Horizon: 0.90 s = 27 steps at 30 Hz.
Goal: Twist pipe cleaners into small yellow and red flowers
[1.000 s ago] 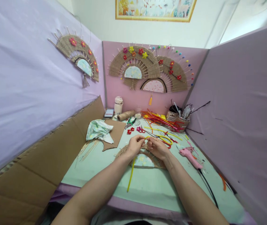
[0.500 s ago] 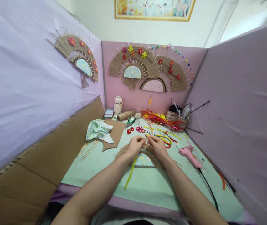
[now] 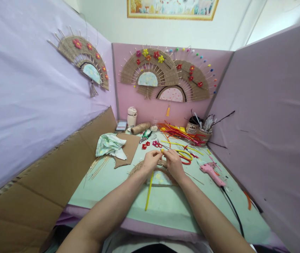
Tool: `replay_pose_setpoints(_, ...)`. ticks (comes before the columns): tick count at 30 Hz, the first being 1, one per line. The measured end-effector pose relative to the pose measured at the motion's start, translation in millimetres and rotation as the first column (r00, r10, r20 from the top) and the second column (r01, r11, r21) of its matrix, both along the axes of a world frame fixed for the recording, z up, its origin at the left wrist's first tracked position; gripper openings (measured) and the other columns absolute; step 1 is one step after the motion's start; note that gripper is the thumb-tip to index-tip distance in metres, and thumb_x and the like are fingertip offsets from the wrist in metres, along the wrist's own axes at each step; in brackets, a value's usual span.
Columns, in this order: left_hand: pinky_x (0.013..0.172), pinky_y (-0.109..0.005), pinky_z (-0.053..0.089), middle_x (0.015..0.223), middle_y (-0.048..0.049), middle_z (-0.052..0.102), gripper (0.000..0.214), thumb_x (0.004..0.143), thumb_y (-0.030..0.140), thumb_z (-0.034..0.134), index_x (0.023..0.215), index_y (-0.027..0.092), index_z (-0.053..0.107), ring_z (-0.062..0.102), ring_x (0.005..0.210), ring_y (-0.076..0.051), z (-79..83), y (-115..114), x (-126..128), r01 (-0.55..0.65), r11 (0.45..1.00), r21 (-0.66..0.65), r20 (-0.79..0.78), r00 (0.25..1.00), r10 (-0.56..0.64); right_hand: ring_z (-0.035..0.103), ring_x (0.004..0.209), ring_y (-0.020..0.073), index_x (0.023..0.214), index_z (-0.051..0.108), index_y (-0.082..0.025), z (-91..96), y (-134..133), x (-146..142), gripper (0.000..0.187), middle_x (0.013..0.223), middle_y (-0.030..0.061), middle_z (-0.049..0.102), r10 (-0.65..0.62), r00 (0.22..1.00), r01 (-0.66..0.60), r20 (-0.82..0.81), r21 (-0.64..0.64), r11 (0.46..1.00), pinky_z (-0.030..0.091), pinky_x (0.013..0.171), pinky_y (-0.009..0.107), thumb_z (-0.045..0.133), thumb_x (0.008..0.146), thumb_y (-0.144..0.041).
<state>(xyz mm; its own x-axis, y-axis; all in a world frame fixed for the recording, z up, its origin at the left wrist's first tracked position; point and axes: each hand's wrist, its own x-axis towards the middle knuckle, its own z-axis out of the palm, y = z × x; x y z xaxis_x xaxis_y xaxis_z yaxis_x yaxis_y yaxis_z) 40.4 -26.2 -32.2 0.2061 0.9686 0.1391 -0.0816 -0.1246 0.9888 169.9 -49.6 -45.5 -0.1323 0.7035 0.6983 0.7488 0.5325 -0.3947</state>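
Observation:
A yellow pipe cleaner [image 3: 149,193] runs down from my hands, its long free end hanging toward the table's front edge. My left hand [image 3: 152,160] pinches it, fingers closed. Fingertip to fingertip with it, my right hand [image 3: 174,162] grips the bent yellow upper end, which is mostly hidden. Beneath both hands lies a half-round twine fan [image 3: 136,168] with a pale floral centre [image 3: 159,178], partly covered by my wrists. Just beyond my hands are red-handled scissors [image 3: 186,161], red pipe-cleaner flowers [image 3: 146,144] and a magenta flower [image 3: 155,143].
A pink glue gun [image 3: 213,174] with a black cord lies at right. Loose pipe cleaners [image 3: 181,133], a twine roll [image 3: 140,128] and a white bottle [image 3: 132,117] stand at the back. Floral cloth [image 3: 110,144], cardboard [image 3: 130,151] and thin sticks [image 3: 99,168] are at left.
My right hand has turned over more, its back now facing up, and both hands shifted slightly left. The pipe cleaner's hanging end has swung a little to the right.

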Motion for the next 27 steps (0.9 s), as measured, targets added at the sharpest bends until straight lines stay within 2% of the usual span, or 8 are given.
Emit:
replay_pose_setpoints(5,0.048,-0.021,0.029,0.051,0.0037,0.049,0.021,0.063,0.034,0.066,0.062,0.014,0.061,0.039,0.048,-0.007,2.4,1,-2,-0.025,1.0,-0.001,-0.015,1.0,0.025,0.044,0.076,0.0215,0.103,0.062,-0.018,5.1,-4,-4,0.034,0.077,0.008,0.055,-0.034,0.996,0.032,0.081,0.026,0.999,0.036,0.07,0.033,0.031,0.09,-0.016)
replay_pose_setpoints(11,0.053,-0.022,0.035,0.055,0.0019,0.053,0.019,0.063,0.032,0.066,0.062,0.014,0.063,0.045,0.054,-0.009,-1.4,1,0,-0.044,0.999,0.023,0.001,0.999,0.044,0.043,0.077,0.022,0.099,0.061,-0.017,4.8,-7,-5,0.03,0.077,0.0081,0.055,-0.08,0.986,0.078,0.149,0.019,0.997,0.036,0.07,0.032,0.033,0.089,-0.014)
replay_pose_setpoints(15,0.052,-0.021,0.035,0.054,0.0019,0.054,0.016,0.064,0.03,0.064,0.062,0.014,0.063,0.045,0.052,-0.009,-3.4,3,2,-0.055,0.998,-0.023,0.009,0.998,0.055,0.044,0.078,0.0222,0.104,0.058,-0.015,2.5,-6,-6,0.03,0.08,0.009,0.056,-0.062,0.987,0.06,0.148,0.014,0.998,0.037,0.071,0.033,0.033,0.089,-0.013)
replay_pose_setpoints(22,0.055,-0.021,0.037,0.055,0.0018,0.057,0.011,0.064,0.024,0.061,0.06,0.014,0.062,0.048,0.054,-0.009,-6.0,3,4,-0.123,0.992,-0.013,-0.02,0.992,0.123,0.05,0.079,0.0225,0.106,0.06,-0.018,-0.9,-4,-7,0.028,0.081,0.009,0.061,-0.007,0.999,0.008,0.045,-0.04,0.999,0.04,0.073,0.035,0.038,0.089,-0.018)
replay_pose_setpoints(27,0.046,-0.02,0.029,0.049,0.0035,0.05,0.016,0.063,0.029,0.063,0.062,0.013,0.061,0.042,0.047,-0.007,-9.1,7,3,-0.129,0.989,-0.078,-0.001,0.992,0.13,0.056,0.086,0.0219,0.105,0.06,-0.021,-0.7,-6,-8,0.023,0.091,0.0083,0.065,0.014,0.987,-0.025,-0.161,-0.063,0.998,0.041,0.08,0.036,0.047,0.086,-0.025)
